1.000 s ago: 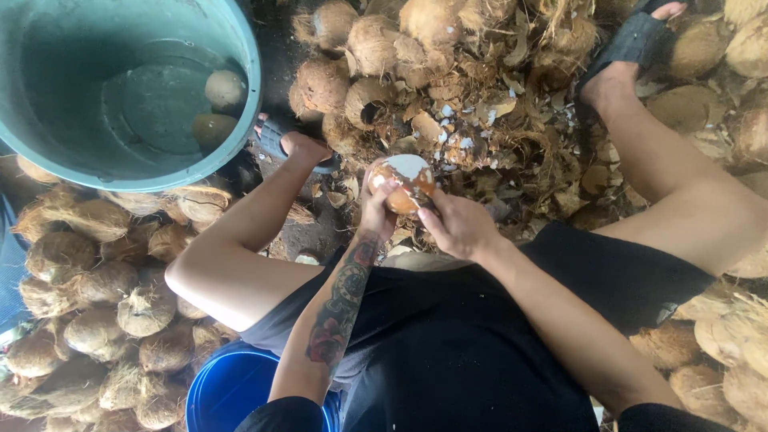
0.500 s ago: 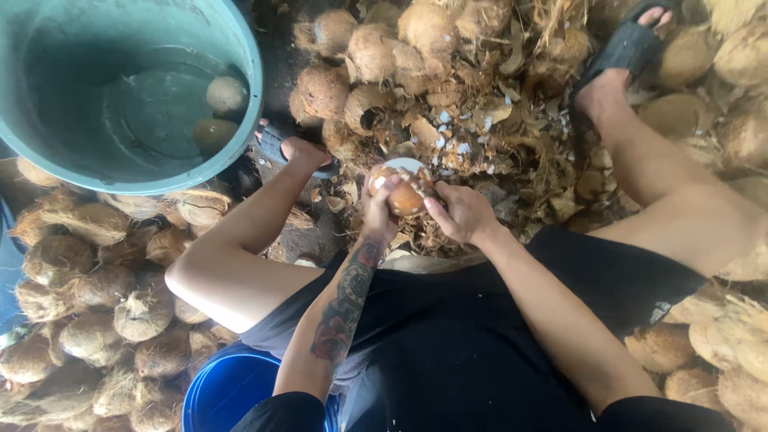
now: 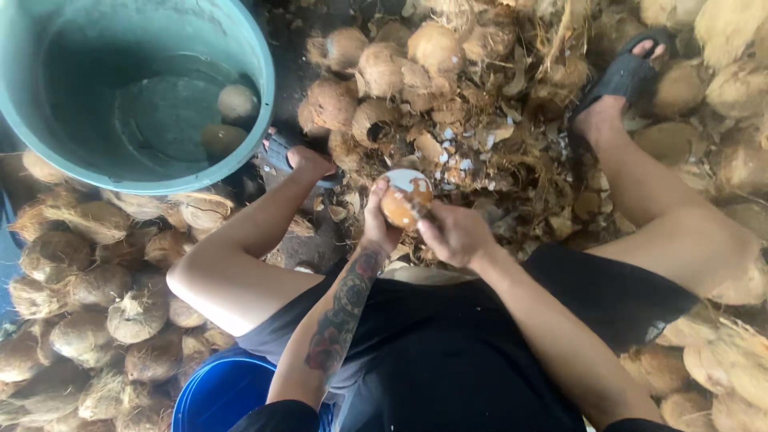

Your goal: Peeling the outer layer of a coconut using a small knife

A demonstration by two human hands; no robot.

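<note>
— Hands first: what are they doing?

— The left hand (image 3: 378, 218) is closed around a round, half-peeled coconut with brown skin and a bare white cap (image 3: 405, 198), cupping it from the left side. The right hand (image 3: 452, 234) is shut in a fist just beside it, gripping what looks like a thin blade or peeler (image 3: 416, 211) laid against the nut's lower right face; the tool itself is too small to make out well.

— What differs from a second ago?

— The coconut sits a little higher and further from the lap, over the husk litter, and it has been turned: more orange-brown skin faces the camera below the white cap. The right hand has slid down and back along the nut, so I judge a paring stroke has just run across it.

— So how far along is the peeling?

— By my reading, partway. Only the top is white; most of the skin is on.

— And around the hands?

— Beyond them lies a heap of broken brown husks and white chips (image 3: 448, 120). At the upper left corner stands a large teal plastic tub of water (image 3: 260, 104) with two peeled coconuts (image 3: 228, 120) floating in it. Fibrous unhusked coconuts (image 3: 88, 296) pile along the left edge, and a blue plastic bucket (image 3: 220, 396) sits by the left knee.
</note>
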